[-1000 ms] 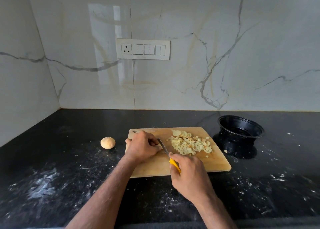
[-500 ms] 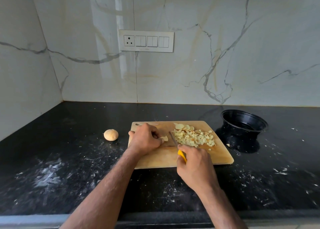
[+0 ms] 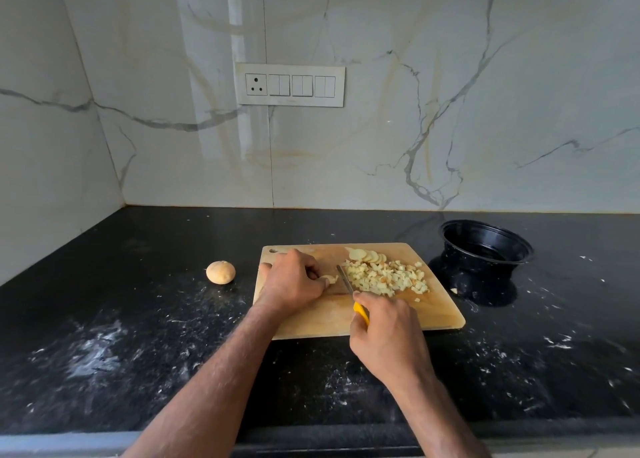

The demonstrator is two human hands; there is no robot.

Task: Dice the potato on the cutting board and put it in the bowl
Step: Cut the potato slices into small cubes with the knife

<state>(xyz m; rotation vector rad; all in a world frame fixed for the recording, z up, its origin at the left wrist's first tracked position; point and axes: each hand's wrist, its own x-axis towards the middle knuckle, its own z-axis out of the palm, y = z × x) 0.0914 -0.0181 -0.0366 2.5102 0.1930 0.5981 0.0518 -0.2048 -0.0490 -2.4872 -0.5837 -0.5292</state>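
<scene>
Potato dicing observed on a wooden cutting board (image 3: 346, 322); black bowl (image 3: 485, 250) stands well apart to the right.

At far left, a round, tan, unpeeled potato (image 3: 220, 272) is seen on the speckled black counter (image 3: 121, 336). The left hand (image 3: 294, 281) is curled over a small pale potato piece (image 3: 329, 279) on the rectangular board, pinning it. Just beside it, a knife (image 3: 349, 291) is gripped by the right hand (image 3: 388, 333) at its yellow handle, long axis running from near right to far left, tip pointing away. Right of the blade, a heap of small pale potato cubes (image 3: 388, 277) is noted, with thin round slices (image 3: 367, 257) at its far edge. The glossy round bowl is tilted.
</scene>
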